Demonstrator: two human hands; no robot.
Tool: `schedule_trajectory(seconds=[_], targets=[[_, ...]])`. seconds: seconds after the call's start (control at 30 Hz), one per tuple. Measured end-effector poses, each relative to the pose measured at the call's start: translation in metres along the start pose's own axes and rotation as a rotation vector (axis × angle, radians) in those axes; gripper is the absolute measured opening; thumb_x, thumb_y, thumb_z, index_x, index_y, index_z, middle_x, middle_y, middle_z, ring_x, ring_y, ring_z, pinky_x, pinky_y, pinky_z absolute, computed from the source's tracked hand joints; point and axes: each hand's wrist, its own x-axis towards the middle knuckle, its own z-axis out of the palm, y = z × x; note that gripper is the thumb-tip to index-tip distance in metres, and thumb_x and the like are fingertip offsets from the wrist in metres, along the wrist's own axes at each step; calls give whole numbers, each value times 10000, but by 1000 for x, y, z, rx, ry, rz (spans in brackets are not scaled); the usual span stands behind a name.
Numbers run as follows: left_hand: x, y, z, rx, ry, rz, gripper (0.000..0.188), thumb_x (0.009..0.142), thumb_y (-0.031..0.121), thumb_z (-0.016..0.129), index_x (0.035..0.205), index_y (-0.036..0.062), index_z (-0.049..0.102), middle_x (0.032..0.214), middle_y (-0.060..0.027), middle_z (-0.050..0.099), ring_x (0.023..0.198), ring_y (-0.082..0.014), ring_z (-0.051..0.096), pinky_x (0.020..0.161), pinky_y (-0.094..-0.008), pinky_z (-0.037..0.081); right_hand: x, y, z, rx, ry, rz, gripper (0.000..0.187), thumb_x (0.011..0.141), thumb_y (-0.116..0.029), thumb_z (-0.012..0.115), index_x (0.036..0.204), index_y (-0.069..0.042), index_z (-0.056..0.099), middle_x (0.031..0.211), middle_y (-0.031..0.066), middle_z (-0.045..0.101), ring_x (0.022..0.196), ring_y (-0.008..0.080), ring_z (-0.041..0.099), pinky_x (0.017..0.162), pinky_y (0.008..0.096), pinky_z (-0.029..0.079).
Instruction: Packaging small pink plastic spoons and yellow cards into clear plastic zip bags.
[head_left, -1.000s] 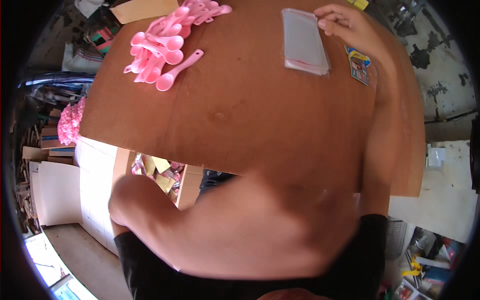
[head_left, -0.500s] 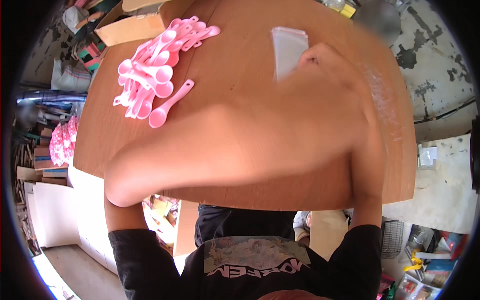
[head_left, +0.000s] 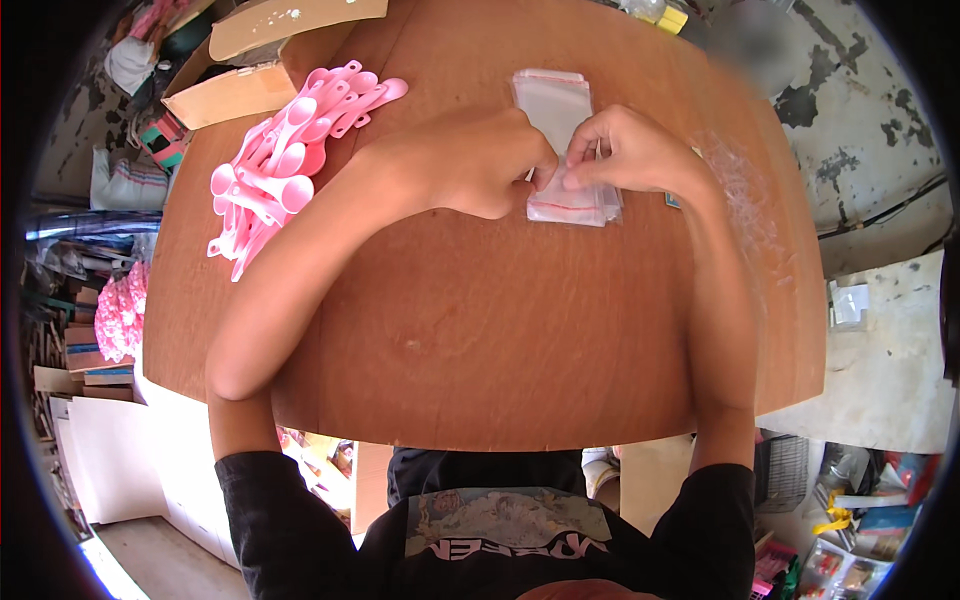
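Note:
Clear plastic bags [head_left: 555, 95] lie stacked in the far middle of the table, with a reddish line along their far end. Nearer, more clear bag film [head_left: 568, 212] shows below my hands, with a red strip across it. My left hand [head_left: 490, 165] is closed, its curled fingertips at the left side of a bag. From the right, my right hand [head_left: 635, 150] pinches the same bag between thumb and fingers. The fingertips of both hands are close together, apart by a small gap. A heap of pink plastic scoops [head_left: 265, 170] lies beyond my left forearm.
An open cardboard box [head_left: 230, 95] stands at the table's far left. Crumpled clear film [head_left: 750, 210] lies along the right side of the wooden tabletop [head_left: 480, 350]. A small dark-edged piece [head_left: 672, 200] shows beside my right wrist. Clutter surrounds the table.
My left arm has swung from across the table back to the left, its hand now at the bags. My right hand has come nearer. The lone scoop's place is now covered by my left forearm.

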Motion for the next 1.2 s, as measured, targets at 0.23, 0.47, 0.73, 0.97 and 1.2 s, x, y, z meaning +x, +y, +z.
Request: schedule_trajectory(seconds=[0.23,0.47,0.73,0.97,1.2], targets=[[-6,-9,0,-42,168,101,131,800,40,606,903,6,678,740,-141,669,669,-267,645,587,-372,470,6,-8,3,-79,7,-59,151,707,-103,728,808,8,715,731,149,675,709,241,642,660,346,500],[-7,-1,1,-41,43,60,203,819,88,606,998,36,686,759,-117,679,700,-253,651,608,-368,471,5,3,4,-28,-50,-26,154,793,-114,650,855,19,699,735,147,652,661,224,586,628,362,458],[-9,-2,3,49,120,-61,233,824,149,631,1028,44,672,746,-101,655,749,-290,648,676,-404,479,-13,-15,-22,178,288,-139,160,913,-147,581,856,1,605,710,-10,544,671,94,470,632,264,399],[13,-10,5,-43,860,256,214,795,137,729,957,15,663,868,-112,671,772,-286,644,709,-388,510,-33,-47,-33,182,170,-91,98,893,-79,611,843,5,617,718,-32,533,681,51,447,616,243,374],[9,-14,-2,-775,596,90,125,882,55,666,972,-28,640,903,-83,689,806,-126,652,707,-262,568,-69,26,-37,143,317,111,176,873,-83,652,1016,17,672,854,23,668,732,93,575,688,245,462]])
